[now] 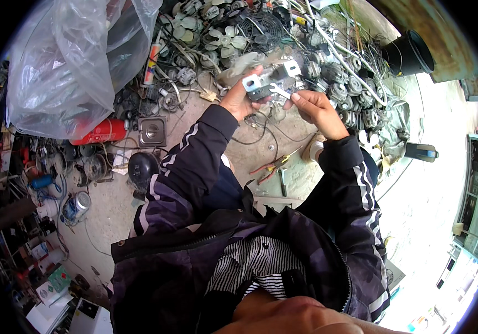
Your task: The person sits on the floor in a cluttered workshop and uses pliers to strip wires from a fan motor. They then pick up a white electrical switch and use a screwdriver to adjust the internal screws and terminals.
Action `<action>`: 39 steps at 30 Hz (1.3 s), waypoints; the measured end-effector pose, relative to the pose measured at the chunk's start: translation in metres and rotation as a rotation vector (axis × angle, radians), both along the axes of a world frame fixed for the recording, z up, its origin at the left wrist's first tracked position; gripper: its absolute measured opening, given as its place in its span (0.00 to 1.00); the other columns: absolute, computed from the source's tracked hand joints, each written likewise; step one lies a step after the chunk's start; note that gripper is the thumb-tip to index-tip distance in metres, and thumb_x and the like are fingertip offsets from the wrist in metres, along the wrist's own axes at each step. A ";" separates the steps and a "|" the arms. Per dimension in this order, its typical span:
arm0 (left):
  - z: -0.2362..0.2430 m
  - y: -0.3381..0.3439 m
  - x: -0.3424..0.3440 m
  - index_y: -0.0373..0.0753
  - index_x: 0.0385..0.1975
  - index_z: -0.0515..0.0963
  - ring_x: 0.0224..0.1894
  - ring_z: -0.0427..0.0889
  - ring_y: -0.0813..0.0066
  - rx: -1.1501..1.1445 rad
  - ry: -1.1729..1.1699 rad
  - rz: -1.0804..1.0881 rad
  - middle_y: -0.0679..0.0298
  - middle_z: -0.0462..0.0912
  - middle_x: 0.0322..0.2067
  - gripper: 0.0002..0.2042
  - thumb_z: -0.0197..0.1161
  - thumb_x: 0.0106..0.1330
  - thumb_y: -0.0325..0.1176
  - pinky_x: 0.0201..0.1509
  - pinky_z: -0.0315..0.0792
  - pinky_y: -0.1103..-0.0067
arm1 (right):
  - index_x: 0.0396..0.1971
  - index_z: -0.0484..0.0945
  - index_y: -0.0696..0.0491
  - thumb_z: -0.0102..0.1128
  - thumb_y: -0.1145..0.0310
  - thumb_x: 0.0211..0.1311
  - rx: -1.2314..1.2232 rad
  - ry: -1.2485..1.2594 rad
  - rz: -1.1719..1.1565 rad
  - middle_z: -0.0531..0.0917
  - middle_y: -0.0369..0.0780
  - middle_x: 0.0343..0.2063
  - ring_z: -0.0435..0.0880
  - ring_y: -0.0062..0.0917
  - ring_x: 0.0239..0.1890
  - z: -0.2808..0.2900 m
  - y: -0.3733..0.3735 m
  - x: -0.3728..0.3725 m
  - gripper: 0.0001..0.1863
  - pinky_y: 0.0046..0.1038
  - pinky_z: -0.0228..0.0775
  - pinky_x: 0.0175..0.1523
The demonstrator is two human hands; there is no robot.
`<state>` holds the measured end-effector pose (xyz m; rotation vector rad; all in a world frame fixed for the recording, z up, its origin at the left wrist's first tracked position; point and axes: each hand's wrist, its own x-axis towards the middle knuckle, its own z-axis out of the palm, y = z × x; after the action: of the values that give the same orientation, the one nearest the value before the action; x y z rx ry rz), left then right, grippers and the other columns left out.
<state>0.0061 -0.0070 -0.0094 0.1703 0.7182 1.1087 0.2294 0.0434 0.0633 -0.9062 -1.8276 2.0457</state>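
My left hand (243, 98) is closed around a small fan motor (260, 92) with pale metal mounting brackets. One slotted bracket end (251, 83) points toward me and another stands at its far right. A pale, blurred, see-through shape, perhaps a fan blade (241, 68), shows just behind the motor. In my right hand (318, 110), pinched between thumb and fingers, is an open-end wrench (281, 92). Its jaw lies at the motor's near right side; whether it sits on a nut is too small to tell. Both hands are raised above the floor.
Fan blades (228, 42), motors (336, 92) and cables are heaped ahead. Red-handled pliers (272, 165) and a dark-handled tool (282, 182) lie between my legs. At left are a clear plastic bag (60, 72), a red cylinder (102, 132) and a metal tray (152, 140); far right, a black bucket (408, 54).
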 end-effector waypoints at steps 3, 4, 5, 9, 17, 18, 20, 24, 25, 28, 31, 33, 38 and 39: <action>0.003 0.001 0.003 0.49 0.39 0.74 0.25 0.82 0.74 -0.050 -0.014 0.077 0.67 0.80 0.31 0.18 0.63 0.60 0.55 0.16 0.64 0.87 | 0.39 0.78 0.54 0.44 0.58 0.72 -0.062 0.071 0.002 0.72 0.29 0.17 0.64 0.10 0.20 -0.016 -0.007 -0.007 0.16 0.14 0.56 0.27; 0.001 0.002 0.004 0.47 0.39 0.74 0.26 0.81 0.75 -0.027 -0.021 0.075 0.68 0.80 0.31 0.21 0.64 0.58 0.57 0.17 0.65 0.87 | 0.40 0.78 0.54 0.44 0.59 0.72 -0.053 0.066 -0.004 0.74 0.30 0.18 0.66 0.10 0.20 -0.020 -0.011 -0.010 0.16 0.14 0.58 0.27; 0.000 0.001 0.004 0.46 0.39 0.74 0.25 0.81 0.75 -0.002 -0.037 0.073 0.67 0.80 0.31 0.22 0.64 0.58 0.58 0.17 0.65 0.87 | 0.41 0.77 0.54 0.44 0.59 0.72 -0.047 0.062 -0.004 0.76 0.31 0.19 0.67 0.10 0.21 -0.022 -0.016 -0.015 0.16 0.14 0.60 0.28; 0.009 -0.001 0.013 0.43 0.39 0.74 0.25 0.79 0.75 -0.005 -0.013 0.104 0.63 0.80 0.30 0.25 0.64 0.57 0.59 0.18 0.67 0.86 | 0.43 0.74 0.57 0.41 0.61 0.73 -0.077 0.156 -0.021 0.80 0.34 0.23 0.72 0.13 0.23 -0.028 -0.030 -0.029 0.16 0.14 0.64 0.31; 0.006 -0.003 0.009 0.43 0.38 0.75 0.23 0.78 0.77 0.032 0.023 0.034 0.63 0.80 0.27 0.21 0.62 0.60 0.56 0.21 0.69 0.85 | 0.43 0.77 0.58 0.43 0.62 0.73 -0.114 0.113 -0.033 0.82 0.35 0.25 0.73 0.12 0.23 -0.032 -0.031 -0.029 0.17 0.15 0.65 0.30; 0.003 -0.003 0.010 0.43 0.38 0.75 0.23 0.78 0.78 0.042 0.018 0.041 0.64 0.80 0.27 0.21 0.62 0.60 0.56 0.20 0.69 0.86 | 0.42 0.78 0.57 0.44 0.61 0.72 -0.084 0.111 -0.033 0.82 0.35 0.25 0.73 0.12 0.23 -0.033 -0.029 -0.028 0.17 0.15 0.64 0.30; 0.006 -0.003 0.013 0.44 0.38 0.75 0.23 0.78 0.80 0.024 0.030 0.051 0.68 0.80 0.27 0.19 0.61 0.62 0.54 0.19 0.67 0.87 | 0.41 0.80 0.56 0.47 0.61 0.71 -0.056 0.072 -0.048 0.81 0.32 0.21 0.70 0.09 0.21 -0.031 -0.024 -0.025 0.16 0.14 0.62 0.28; 0.006 -0.003 0.007 0.43 0.39 0.74 0.26 0.80 0.79 0.086 0.055 -0.022 0.68 0.80 0.28 0.18 0.62 0.62 0.52 0.21 0.70 0.87 | 0.39 0.81 0.56 0.51 0.63 0.69 -0.019 -0.013 -0.032 0.75 0.29 0.17 0.66 0.09 0.19 -0.024 -0.013 -0.018 0.14 0.16 0.58 0.25; 0.000 -0.002 0.004 0.43 0.40 0.74 0.28 0.80 0.79 0.108 0.062 -0.049 0.67 0.81 0.29 0.18 0.62 0.62 0.51 0.24 0.72 0.86 | 0.37 0.82 0.56 0.52 0.63 0.68 0.007 -0.010 -0.026 0.74 0.28 0.16 0.65 0.09 0.18 -0.024 -0.009 -0.016 0.13 0.17 0.57 0.25; 0.017 -0.007 0.012 0.42 0.44 0.74 0.35 0.82 0.78 0.127 0.224 -0.036 0.67 0.81 0.35 0.18 0.62 0.63 0.49 0.33 0.76 0.82 | 0.34 0.83 0.56 0.56 0.62 0.66 0.073 -0.122 0.014 0.70 0.26 0.15 0.63 0.10 0.18 -0.021 0.004 -0.007 0.13 0.18 0.54 0.24; 0.019 -0.007 0.014 0.41 0.49 0.72 0.42 0.81 0.78 0.160 0.294 -0.064 0.67 0.80 0.41 0.21 0.63 0.63 0.47 0.44 0.76 0.78 | 0.32 0.84 0.56 0.59 0.61 0.64 0.168 -0.210 0.015 0.70 0.25 0.14 0.62 0.09 0.19 -0.011 0.005 -0.002 0.13 0.17 0.54 0.25; 0.025 -0.009 0.017 0.41 0.49 0.72 0.42 0.81 0.78 0.149 0.281 -0.058 0.67 0.80 0.41 0.21 0.62 0.63 0.47 0.44 0.76 0.78 | 0.31 0.84 0.56 0.60 0.62 0.63 0.238 -0.179 -0.005 0.69 0.24 0.14 0.62 0.09 0.19 -0.007 0.003 -0.001 0.13 0.17 0.53 0.25; -0.004 -0.001 0.006 0.42 0.49 0.72 0.34 0.83 0.71 0.031 -0.053 -0.036 0.63 0.81 0.37 0.22 0.58 0.65 0.53 0.20 0.67 0.87 | 0.37 0.81 0.54 0.47 0.59 0.71 -0.056 0.024 0.024 0.74 0.28 0.18 0.59 0.11 0.18 -0.011 0.002 -0.001 0.16 0.16 0.54 0.26; -0.004 -0.001 0.005 0.41 0.49 0.72 0.32 0.83 0.72 0.020 -0.049 -0.013 0.63 0.81 0.37 0.23 0.58 0.65 0.53 0.21 0.67 0.87 | 0.38 0.80 0.54 0.46 0.59 0.71 -0.062 0.027 0.023 0.74 0.28 0.18 0.59 0.10 0.18 -0.017 -0.001 -0.004 0.16 0.15 0.53 0.26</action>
<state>0.0114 -0.0075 -0.0133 0.1643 0.6619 1.1039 0.2258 0.0422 0.0465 -0.8731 -1.7785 2.1291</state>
